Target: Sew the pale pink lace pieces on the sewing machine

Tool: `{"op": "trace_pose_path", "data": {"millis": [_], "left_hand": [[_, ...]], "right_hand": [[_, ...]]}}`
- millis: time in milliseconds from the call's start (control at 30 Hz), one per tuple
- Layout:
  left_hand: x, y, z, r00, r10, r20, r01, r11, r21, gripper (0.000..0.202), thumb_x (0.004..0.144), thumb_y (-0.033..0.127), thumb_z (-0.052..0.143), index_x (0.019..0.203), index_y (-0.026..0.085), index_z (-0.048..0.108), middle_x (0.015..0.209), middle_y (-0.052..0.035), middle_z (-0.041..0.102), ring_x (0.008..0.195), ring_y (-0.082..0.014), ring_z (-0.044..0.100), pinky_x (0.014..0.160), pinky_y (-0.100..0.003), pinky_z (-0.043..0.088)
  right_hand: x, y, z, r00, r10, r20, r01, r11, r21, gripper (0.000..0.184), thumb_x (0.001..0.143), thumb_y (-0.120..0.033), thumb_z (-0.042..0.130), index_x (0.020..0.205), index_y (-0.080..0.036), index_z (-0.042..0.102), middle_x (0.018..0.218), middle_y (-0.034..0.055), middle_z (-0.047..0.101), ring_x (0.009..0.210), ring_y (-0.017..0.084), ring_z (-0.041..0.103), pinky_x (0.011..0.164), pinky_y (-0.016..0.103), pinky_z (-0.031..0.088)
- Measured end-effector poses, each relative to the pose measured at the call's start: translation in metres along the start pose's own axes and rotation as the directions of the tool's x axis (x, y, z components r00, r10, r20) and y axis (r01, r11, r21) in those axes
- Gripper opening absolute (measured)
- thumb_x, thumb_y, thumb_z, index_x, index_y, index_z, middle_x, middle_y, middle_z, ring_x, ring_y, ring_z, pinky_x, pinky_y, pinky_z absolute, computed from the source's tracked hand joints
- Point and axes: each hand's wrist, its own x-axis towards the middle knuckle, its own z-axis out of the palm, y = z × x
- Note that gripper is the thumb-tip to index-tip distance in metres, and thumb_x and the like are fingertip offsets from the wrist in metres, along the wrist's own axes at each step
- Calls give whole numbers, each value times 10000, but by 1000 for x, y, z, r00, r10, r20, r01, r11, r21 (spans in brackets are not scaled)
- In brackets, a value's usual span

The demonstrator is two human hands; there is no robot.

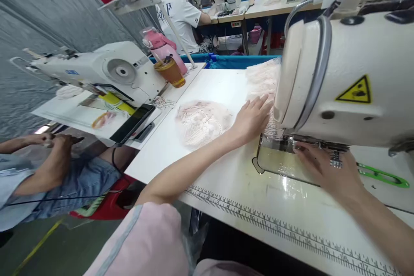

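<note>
Pressure ought to be light and even, I judge: left hand lies flat, fingers spread, on the pink lace near the tabletop's far edge, right hand flat, fingers together, just before the presser foot.

The sewing machine head is running off the right edge and covering part of the lace fabric, while the left edge is cropping a seated co-worker.
</note>
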Motion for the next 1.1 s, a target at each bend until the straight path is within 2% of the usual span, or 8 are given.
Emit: {"op": "trace_pose_path", "data": {"millis": [200, 400, 500, 600, 733, 867, 1000, 1100], "left_hand": [[-104, -18, -28, 959, -283, -23, 272, 894, 357, 464, 966, 306, 419, 1344, 39, 453, 1434, -211, 439, 1319, -348, 433, 1008, -514, 464], [-156, 17, -29, 984, -38, 173, -16, 955, 297, 515, 980, 368, 401, 1406, 78, 399, 1458, -148, 418, 1422, -287, 253, 1144, -537, 305], [-155, 45, -33, 918, 248, 310, -273, 961, 38, 528, 966, 379, 443, 1420, 116, 383, 1472, -115, 406, 1416, -248, 281, 1147, -474, 332], [-146, 61, -35, 859, 452, 241, -416, 890, -190, 421, 954, 324, 479, 1338, 151, 488, 1402, -65, 515, 1365, -206, 392, 1150, -414, 350], [-129, 64, -27, 960, 267, 87, -254, 957, -137, 359, 935, 215, 487, 1282, 135, 536, 1347, -97, 566, 1297, -226, 479, 1036, -390, 482], [-110, 58, -16, 948, 298, 107, -302, 953, 17, 332, 939, 277, 501, 1215, 115, 589, 1279, -123, 614, 1189, -272, 574, 936, -422, 543], [-91, 58, -10, 946, 318, 68, -324, 938, 120, 275, 953, 252, 465, 1083, 96, 649, 1192, -131, 663, 1101, -269, 627, 862, -398, 571], [-81, 61, -3, 949, 311, 58, -316, 931, 180, 337, 953, 250, 460, 1188, 54, 601, 1262, -162, 617, 1151, -284, 598, 871, -397, 567]], "right_hand": [[-2, 2, 3, 1000, 18, 19, -16, 998, -63, 280, 942, -377, 452, 1065, -274, 682, 899, 78, 724, 876, 276, 652, 809, 465, 469], [-3, 5, 6, 998, -55, 3, 55, 980, -192, 291, 964, -342, 422, 1077, -277, 682, 765, 61, 706, 761, 250, 631, 739, 414, 442], [-1, 5, 7, 992, -122, -31, 111, 964, -242, 320, 982, -317, 379, 1064, -272, 685, 693, 49, 685, 714, 235, 620, 662, 378, 411], [2, 0, 2, 988, -151, -26, 138, 951, -278, 286, 972, -339, 425, 1148, -270, 640, 715, 27, 686, 738, 218, 625, 636, 346, 398], [8, -11, -9, 931, -364, 21, 356, 893, -274, 299, 925, -106, 427, 1158, -187, 596, 1038, 26, 707, 889, 163, 632, 712, 313, 426], [10, -16, -12, 817, -576, 34, 572, 800, -185, 374, 837, 31, 412, 1042, -203, 619, 1053, -41, 700, 942, 114, 606, 802, 302, 426], [9, -15, -13, 841, -540, 17, 525, 808, -268, 340, 822, 43, 423, 890, -200, 651, 945, -68, 716, 891, 89, 605, 848, 301, 395], [10, -16, -15, 859, -511, -15, 489, 830, -270, 294, 846, 7, 466, 870, -208, 665, 952, -78, 724, 961, 95, 607, 810, 289, 390]]}}
